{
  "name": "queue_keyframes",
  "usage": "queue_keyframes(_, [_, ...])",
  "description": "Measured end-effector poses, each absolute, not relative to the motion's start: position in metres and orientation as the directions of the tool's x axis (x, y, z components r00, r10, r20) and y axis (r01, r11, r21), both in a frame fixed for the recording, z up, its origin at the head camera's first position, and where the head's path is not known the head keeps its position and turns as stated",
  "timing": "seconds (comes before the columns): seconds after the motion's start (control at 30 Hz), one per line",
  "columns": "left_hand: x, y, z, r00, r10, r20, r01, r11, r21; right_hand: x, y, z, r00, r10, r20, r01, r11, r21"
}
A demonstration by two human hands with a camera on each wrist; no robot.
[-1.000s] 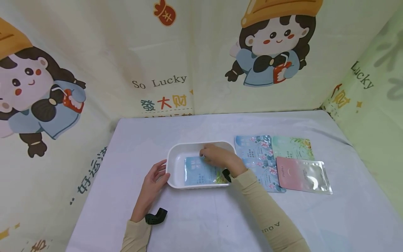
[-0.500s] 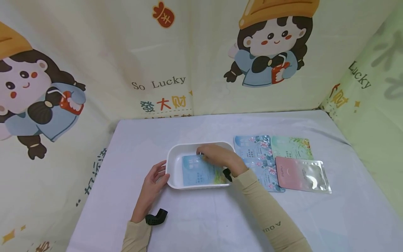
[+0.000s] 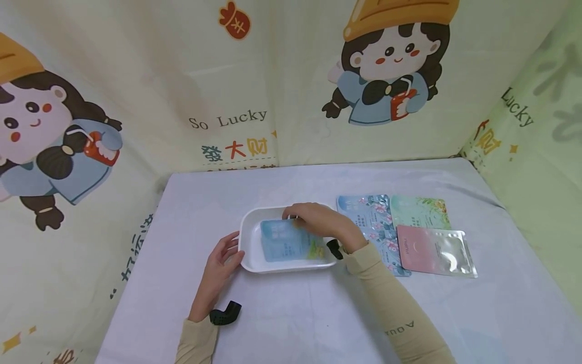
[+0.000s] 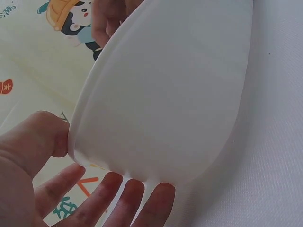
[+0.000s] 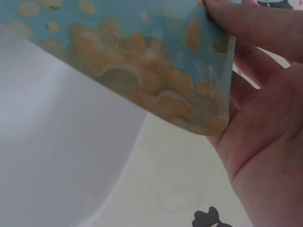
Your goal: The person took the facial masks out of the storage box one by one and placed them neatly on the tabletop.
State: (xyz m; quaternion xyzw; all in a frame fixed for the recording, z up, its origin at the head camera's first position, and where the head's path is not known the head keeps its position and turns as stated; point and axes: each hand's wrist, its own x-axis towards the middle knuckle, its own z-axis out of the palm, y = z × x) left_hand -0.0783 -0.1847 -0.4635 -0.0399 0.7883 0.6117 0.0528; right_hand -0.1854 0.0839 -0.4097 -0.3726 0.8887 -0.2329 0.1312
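Note:
A blue sheet mask packet [image 3: 287, 242] with printed plants is tilted up inside the white plastic tray [image 3: 287, 270]. My right hand [image 3: 316, 219] pinches its upper right edge; the right wrist view shows the thumb on the face of the packet and the other fingers behind it. At the tray's left end, my left hand [image 3: 221, 259] holds the wall. In the left wrist view, the left thumb touches the rim and the fingertips [image 4: 158, 198] press against the outside of the tray.
Right of the tray lie two blue floral packets [image 3: 364, 210], a green packet [image 3: 418, 212] and a pink-and-silver packet [image 3: 434, 251] overlapping a blue one. All rest on a white cloth-covered table [image 3: 282, 313]. A printed curtain [image 3: 291, 86] hangs behind and at both sides.
The right hand has drawn the blue packet up off the tray's floor, tilting it and shifting it slightly left and up. The left hand has stayed at the tray's end.

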Motion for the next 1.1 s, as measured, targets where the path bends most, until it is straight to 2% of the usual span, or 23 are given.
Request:
queue_keyframes(0.33, [-0.079, -0.184, -0.461, -0.991, -0.007, -0.133, -0.13, 0.25, 0.96, -0.182, 0.095, -0.391, -0.659, -0.752, 0.014, -0.64, 0.552, -0.535])
queue_keyframes(1.1, [-0.079, -0.184, -0.458, -0.992, 0.0, -0.126, -0.122, 0.239, 0.963, -0.168, 0.127, -0.355, -0.726, -0.685, 0.066, -0.619, 0.609, -0.495])
